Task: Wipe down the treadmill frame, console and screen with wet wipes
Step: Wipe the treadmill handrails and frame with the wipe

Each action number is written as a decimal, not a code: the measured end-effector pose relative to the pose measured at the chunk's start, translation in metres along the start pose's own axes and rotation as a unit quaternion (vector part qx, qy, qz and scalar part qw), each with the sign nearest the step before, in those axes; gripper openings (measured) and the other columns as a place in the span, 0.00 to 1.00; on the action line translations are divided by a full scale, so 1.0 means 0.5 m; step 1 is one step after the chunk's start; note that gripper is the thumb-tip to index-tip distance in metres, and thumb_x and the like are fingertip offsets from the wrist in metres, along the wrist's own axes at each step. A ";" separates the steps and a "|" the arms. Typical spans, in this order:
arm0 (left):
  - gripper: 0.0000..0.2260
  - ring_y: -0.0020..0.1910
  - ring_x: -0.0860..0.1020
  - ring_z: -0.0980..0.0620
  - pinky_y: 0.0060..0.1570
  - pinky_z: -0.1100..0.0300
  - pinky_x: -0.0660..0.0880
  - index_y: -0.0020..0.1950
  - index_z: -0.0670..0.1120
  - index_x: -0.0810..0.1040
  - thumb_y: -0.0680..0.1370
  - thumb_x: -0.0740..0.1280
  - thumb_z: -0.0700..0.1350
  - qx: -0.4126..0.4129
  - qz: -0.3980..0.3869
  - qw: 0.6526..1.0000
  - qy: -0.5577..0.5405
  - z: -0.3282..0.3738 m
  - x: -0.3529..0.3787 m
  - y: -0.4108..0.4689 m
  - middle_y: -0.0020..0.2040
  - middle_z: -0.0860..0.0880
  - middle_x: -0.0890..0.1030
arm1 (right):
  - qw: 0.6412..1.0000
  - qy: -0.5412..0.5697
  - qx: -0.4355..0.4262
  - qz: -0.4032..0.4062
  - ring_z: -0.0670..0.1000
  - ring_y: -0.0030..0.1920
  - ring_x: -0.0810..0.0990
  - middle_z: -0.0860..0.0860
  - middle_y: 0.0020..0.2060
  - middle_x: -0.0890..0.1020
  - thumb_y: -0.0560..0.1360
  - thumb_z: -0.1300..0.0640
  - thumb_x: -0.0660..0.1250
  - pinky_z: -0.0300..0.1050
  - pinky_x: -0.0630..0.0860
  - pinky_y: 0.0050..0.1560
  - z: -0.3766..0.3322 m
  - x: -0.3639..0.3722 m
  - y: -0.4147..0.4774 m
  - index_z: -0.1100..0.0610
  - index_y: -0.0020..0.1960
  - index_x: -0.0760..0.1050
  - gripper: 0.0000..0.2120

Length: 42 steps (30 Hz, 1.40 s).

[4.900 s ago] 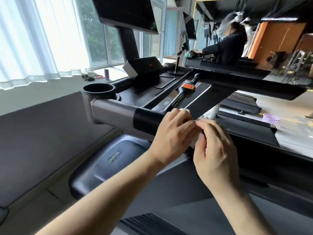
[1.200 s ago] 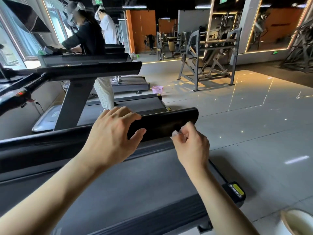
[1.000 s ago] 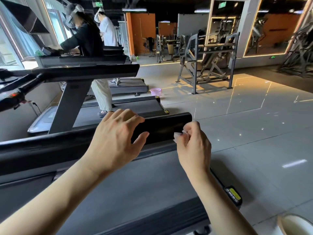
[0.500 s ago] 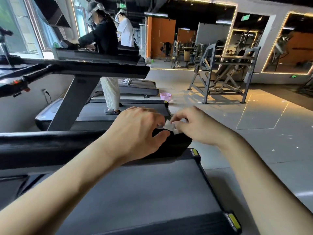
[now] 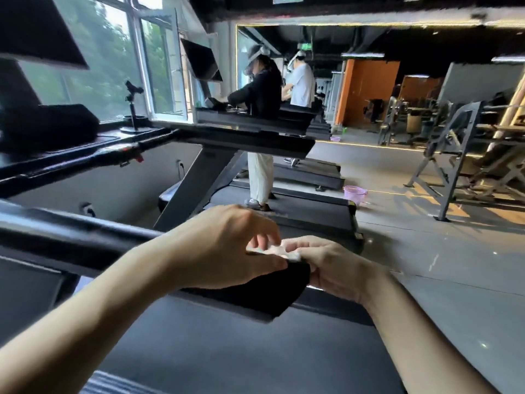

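left hand [image 5: 227, 248] has joined right hand [image 5: 332, 268] pinching wipe [image 5: 284, 251] above handrail [image 5: 71, 234].

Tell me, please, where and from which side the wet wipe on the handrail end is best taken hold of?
Probably the left edge of the wet wipe, pinched from the left, thumb under and fingers over, as the left hand appears to. It is a thin crumpled sheet atop the handrail end, and the right hand holds its right side.
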State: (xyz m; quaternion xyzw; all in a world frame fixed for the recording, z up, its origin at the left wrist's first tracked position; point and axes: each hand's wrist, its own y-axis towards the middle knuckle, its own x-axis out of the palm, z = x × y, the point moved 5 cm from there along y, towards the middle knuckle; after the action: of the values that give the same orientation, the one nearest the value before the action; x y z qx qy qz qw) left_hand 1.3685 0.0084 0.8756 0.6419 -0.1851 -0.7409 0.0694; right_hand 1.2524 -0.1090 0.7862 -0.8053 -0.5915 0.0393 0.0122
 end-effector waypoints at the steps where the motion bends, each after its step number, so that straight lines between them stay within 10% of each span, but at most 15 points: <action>1: 0.18 0.46 0.79 0.65 0.48 0.65 0.76 0.55 0.60 0.81 0.74 0.64 0.69 -0.029 0.011 1.000 0.005 0.006 0.002 -0.003 0.46 0.62 0.82 | 1.000 0.012 -0.009 -0.026 0.44 0.32 0.64 0.50 0.33 0.65 0.80 0.69 0.52 0.39 0.63 0.34 0.006 0.002 0.004 0.70 0.56 0.73 0.11; 5: 0.12 0.43 0.78 0.66 0.42 0.74 0.70 0.50 0.55 0.84 0.76 0.70 0.61 -0.140 0.102 0.985 0.004 0.025 0.011 -0.008 0.43 0.59 0.83 | 0.996 0.038 -0.036 -0.073 0.46 0.33 0.64 0.54 0.36 0.64 0.80 0.67 0.59 0.40 0.63 0.35 0.026 0.011 0.024 0.64 0.56 0.72 0.07; 11: 0.11 0.37 0.77 0.57 0.40 0.57 0.74 0.41 0.51 0.80 0.75 0.66 0.57 -0.348 0.305 0.884 0.066 0.072 -0.005 -0.100 0.37 0.56 0.78 | 0.989 -0.022 -0.111 -0.090 0.45 0.32 0.73 0.53 0.35 0.74 0.71 0.60 0.71 0.38 0.68 0.32 -0.048 -0.001 0.027 0.60 0.52 0.74 0.12; 17: 0.16 0.30 0.73 0.54 0.34 0.54 0.69 0.35 0.48 0.72 0.77 0.71 0.55 -0.510 0.311 0.802 0.001 0.067 0.038 -0.174 0.27 0.53 0.74 | 0.958 -0.186 -0.139 -0.166 0.41 0.34 0.74 0.41 0.30 0.77 0.76 0.55 0.76 0.37 0.71 0.38 -0.106 0.060 0.094 0.56 0.50 0.75 0.11; 23: 0.29 0.28 0.68 0.51 0.33 0.45 0.73 0.34 0.39 0.72 0.72 0.65 0.66 -0.519 0.327 0.774 -0.157 0.009 0.074 -0.188 0.27 0.43 0.72 | 0.956 -0.127 -0.096 -0.247 0.45 0.34 0.71 0.47 0.32 0.75 0.71 0.46 0.77 0.41 0.66 0.36 -0.077 0.054 0.142 0.56 0.46 0.71 0.18; 27: 0.22 0.27 0.72 0.54 0.34 0.58 0.67 0.28 0.44 0.75 0.75 0.63 0.59 -0.504 0.338 0.758 -0.239 0.001 0.082 -0.182 0.27 0.48 0.78 | 0.948 -0.109 -0.084 -0.286 0.49 0.34 0.74 0.58 0.37 0.79 0.68 0.46 0.78 0.39 0.69 0.34 -0.064 0.048 0.153 0.56 0.45 0.71 0.20; 34: 0.16 0.27 0.74 0.53 0.32 0.65 0.69 0.25 0.43 0.77 0.72 0.58 0.44 -0.490 0.330 0.750 -0.297 0.006 0.058 -0.172 0.27 0.42 0.79 | 0.943 -0.153 -0.095 -0.281 0.45 0.27 0.65 0.45 0.27 0.68 0.78 0.50 0.73 0.38 0.63 0.29 -0.110 0.170 0.291 0.53 0.37 0.65 0.19; 42: 0.14 0.30 0.72 0.52 0.37 0.55 0.69 0.30 0.40 0.74 0.72 0.62 0.47 -0.624 0.377 0.675 -0.115 -0.071 0.002 -0.211 0.28 0.47 0.76 | 0.929 -0.084 -0.135 -0.335 0.46 0.26 0.61 0.49 0.27 0.64 0.81 0.54 0.70 0.40 0.59 0.27 -0.108 0.226 0.369 0.53 0.35 0.63 0.21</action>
State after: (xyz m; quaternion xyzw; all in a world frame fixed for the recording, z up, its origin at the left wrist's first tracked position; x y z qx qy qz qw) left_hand 1.4174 0.0987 0.8326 0.2353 0.0875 -0.6632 0.7051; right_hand 1.4656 -0.0551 0.8222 -0.5482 -0.8254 0.0204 -0.1336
